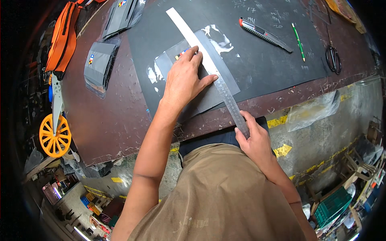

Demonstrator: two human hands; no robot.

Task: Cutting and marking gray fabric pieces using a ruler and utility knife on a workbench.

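The left hand (185, 78) is pressing flat, fingers spread, on a dark grey fabric sheet (219, 86), hiding its middle. The right hand (253, 138) is pinching the near end of a long clear plastic ruler (209, 64) lying across that sheet beside the left fingertips; a utility knife (265, 35) is lying beyond

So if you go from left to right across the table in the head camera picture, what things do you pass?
Orange bag → stack of grey fabric pieces → left hand pressing a grey sheet → utility knife → green pencil → black scissors.
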